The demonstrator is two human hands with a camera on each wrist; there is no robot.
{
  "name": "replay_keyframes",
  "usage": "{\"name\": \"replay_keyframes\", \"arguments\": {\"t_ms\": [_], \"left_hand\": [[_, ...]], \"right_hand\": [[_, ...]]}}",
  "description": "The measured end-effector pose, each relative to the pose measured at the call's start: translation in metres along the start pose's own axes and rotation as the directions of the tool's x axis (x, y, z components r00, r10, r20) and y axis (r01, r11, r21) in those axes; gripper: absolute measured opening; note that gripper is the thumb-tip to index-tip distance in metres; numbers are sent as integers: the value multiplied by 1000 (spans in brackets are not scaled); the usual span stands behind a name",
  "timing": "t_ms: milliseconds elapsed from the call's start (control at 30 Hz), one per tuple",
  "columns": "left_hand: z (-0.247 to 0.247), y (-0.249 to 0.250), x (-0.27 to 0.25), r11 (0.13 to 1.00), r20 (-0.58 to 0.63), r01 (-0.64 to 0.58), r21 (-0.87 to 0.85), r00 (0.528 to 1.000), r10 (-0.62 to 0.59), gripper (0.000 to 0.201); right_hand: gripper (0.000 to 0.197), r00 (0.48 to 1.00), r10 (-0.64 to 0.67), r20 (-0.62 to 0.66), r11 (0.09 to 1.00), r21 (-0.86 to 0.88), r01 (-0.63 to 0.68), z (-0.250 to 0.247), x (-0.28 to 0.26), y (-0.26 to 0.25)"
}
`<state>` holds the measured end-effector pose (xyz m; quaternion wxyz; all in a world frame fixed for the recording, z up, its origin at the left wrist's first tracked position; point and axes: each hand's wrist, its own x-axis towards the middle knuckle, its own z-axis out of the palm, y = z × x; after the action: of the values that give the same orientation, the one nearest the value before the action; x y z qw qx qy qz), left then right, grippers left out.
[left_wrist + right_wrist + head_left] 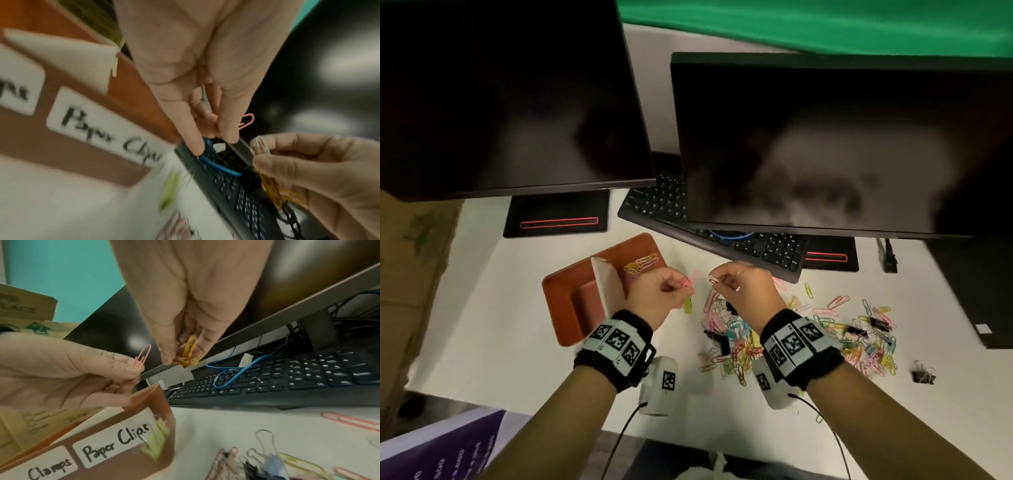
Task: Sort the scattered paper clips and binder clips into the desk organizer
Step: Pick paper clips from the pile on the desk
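Over the white desk, my left hand (pixel 686 289) pinches a pink paper clip (pixel 691 279), which also shows as the pink clip (pixel 246 121) in the left wrist view. Just right of it, my right hand (pixel 717 280) pinches a small bunch of linked yellow paper clips (pixel 188 353). Left of both hands lies the brown desk organizer (pixel 565 308). Its far compartment holds several paper clips (pixel 642 264), and its front carries the labels "Paper Clips" (pixel 117 444) and "Clamps". A scattered pile of coloured paper clips and black binder clips (pixel 808 329) lies under and right of my right wrist.
Two dark monitors (pixel 825 144) hang over the back of the desk, with a black keyboard (pixel 756 246) and a blue cable (pixel 236 373) beneath them. A cardboard box (pixel 410 274) stands at the left. One black binder clip (pixel 924 375) lies apart at the right.
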<state>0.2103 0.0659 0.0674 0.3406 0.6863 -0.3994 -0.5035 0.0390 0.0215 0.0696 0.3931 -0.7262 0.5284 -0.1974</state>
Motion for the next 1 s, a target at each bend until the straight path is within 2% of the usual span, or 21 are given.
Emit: {"name": "replay_keyframes", "arguments": {"t_ms": [67, 133, 200, 267, 400, 467, 567, 633, 700, 767, 833, 900, 1000], "left_hand": [[-18, 1, -4, 997, -59, -18, 79, 998, 23, 14], [-42, 0, -8, 981, -134, 21, 194, 991, 6, 9], [-63, -4, -10, 964, -211, 67, 256, 977, -12, 12], [-75, -5, -10, 971, -260, 92, 221, 965, -32, 19], [-79, -7, -12, 946, -315, 129, 296, 949, -31, 29], [-72, -3, -16, 960, -263, 59, 272, 965, 16, 32], [-41, 5, -22, 963, -125, -75, 260, 986, 111, 24], [-13, 6, -20, 964, -48, -136, 227, 987, 150, 23], [15, 2, -11, 951, 13, -167, 259, 985, 169, 25], [39, -2, 1, 918, 79, -178, 355, 984, 160, 31], [57, -5, 13, 876, 120, -176, 449, 983, 136, 39], [70, -10, 25, 837, 130, -129, 532, 989, 70, 44], [79, -18, 36, 767, 145, -52, 640, 988, -54, 51]], "right_hand": [[16, 1000, -24, 3, 1000, 20, 24, 5, 2, -13], [17, 997, -70, 23, 996, 58, 68, 16, 7, -32], [18, 991, -126, 39, 988, 93, 122, 34, 16, -52], [19, 987, -152, 52, 985, 92, 147, 54, 27, -66], [29, 994, -14, 111, 988, 154, -3, 77, 41, -68], [29, 997, -10, 75, 971, 237, -8, 72, 36, -59], [18, 998, -53, -28, 978, 203, 57, 49, 16, -27], [13, 997, 14, -82, 991, 134, -3, 27, -2, 8], [16, 986, 130, -101, 991, 40, -127, 6, -17, 47], [24, 972, 222, -76, 970, -86, -229, -10, -28, 80], [32, 960, 279, -3, 943, -188, -274, -21, -32, 101], [38, 951, 300, 73, 930, -245, -275, -23, -31, 113], [46, 958, 255, 134, 921, -337, -198, -21, -28, 125]]}}
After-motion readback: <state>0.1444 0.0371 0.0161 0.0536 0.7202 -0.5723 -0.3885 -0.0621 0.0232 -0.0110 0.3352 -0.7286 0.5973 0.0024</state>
